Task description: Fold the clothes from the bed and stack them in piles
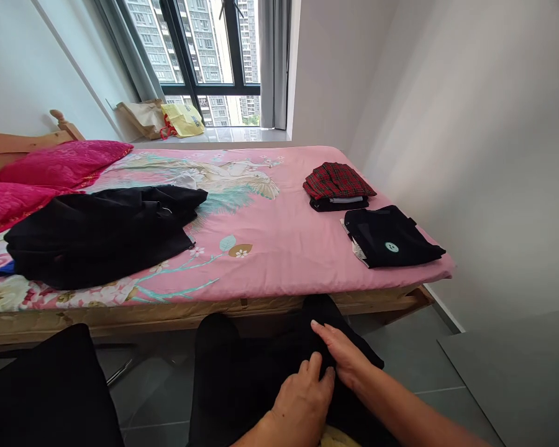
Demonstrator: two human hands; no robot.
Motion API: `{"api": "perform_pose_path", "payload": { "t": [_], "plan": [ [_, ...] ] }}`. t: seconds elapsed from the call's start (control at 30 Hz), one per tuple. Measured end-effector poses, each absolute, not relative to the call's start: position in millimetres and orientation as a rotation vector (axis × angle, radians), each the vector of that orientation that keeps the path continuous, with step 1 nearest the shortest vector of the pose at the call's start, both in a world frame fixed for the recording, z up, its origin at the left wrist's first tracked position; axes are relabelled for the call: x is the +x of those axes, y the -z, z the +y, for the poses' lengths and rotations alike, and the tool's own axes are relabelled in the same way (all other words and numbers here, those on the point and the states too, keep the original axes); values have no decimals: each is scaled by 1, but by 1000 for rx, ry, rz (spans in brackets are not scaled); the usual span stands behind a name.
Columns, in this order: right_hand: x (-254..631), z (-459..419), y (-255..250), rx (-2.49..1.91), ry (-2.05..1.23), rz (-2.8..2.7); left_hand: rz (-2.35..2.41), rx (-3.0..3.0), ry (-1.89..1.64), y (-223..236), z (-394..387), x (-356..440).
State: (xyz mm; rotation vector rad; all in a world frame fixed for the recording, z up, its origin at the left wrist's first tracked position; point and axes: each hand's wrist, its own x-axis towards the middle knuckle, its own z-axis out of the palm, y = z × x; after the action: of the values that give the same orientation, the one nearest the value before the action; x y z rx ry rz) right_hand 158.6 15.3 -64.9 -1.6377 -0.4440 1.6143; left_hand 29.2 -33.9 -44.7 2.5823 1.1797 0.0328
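A black garment [270, 366] lies over my lap, and against my dark legs its outline is hard to make out. My left hand [302, 394] is closed over the cloth, fingers curled and thumb close to them. Just beyond it, my right hand [340, 351] rests on the black cloth with its fingers stretched out, palm turned toward the left hand. Part of the cloth sticks out past the right wrist.
Ahead stands a bed with a pink sheet [270, 248]. It bears a black clothing heap [107, 236], a folded red plaid garment [338, 180] on a stack, and a folded black top [391, 233]. A black chair [51, 391] is at left; a wall [470, 155] borders the right.
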Motion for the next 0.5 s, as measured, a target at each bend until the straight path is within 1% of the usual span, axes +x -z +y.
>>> {"api": "perform_pose_path", "payload": {
  "t": [0.07,0.13,0.23,0.3,0.37,0.5],
  "plan": [
    [161,19,67,-1642,-1500,-522,1087,2538,-166,36,-29,23],
    [168,21,64,-1596,-1433,-656,1028,2419,-381,23,-17,13],
    [187,18,44,-1512,-1304,-1021,1176,2164,-720,12,12,-10],
    [202,11,20,-1516,-1106,-1303,1293,1999,-852,16,33,-27],
    [216,5,-10,-1535,-838,-1528,1320,1849,-868,28,49,-40],
    [238,0,-82,-1479,-290,-1816,1215,1594,-772,46,68,-47]
  ]
}}
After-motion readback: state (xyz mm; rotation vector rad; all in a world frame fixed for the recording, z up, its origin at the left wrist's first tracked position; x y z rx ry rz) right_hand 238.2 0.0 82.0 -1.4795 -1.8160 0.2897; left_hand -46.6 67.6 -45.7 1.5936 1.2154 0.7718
